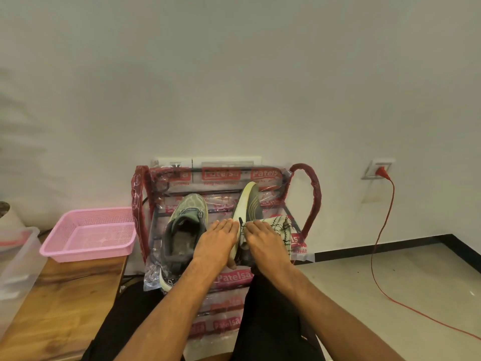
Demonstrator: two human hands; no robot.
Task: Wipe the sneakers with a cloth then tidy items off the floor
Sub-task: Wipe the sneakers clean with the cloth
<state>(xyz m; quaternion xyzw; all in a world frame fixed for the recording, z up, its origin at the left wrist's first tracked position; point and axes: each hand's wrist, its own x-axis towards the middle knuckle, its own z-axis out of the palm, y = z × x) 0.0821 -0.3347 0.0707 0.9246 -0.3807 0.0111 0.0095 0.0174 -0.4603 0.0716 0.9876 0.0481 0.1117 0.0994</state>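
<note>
Your L hand (216, 242) lies flat on the tilted sneaker (250, 204); R hand (261, 242), fingers straight, presses the cloth (280, 225) on it.

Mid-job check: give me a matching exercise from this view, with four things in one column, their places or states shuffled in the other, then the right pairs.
Things:
1. pink basket
2. checked cloth
3. red cable
4. sneaker nearer the basket

Places or states:
A. plugged into the wall socket
B. under the right hand, against the tipped sneaker
C. sole-down on the wrapped rack
D. on the wooden table

Pairs: 1-D, 2-B, 3-A, 4-C
</note>
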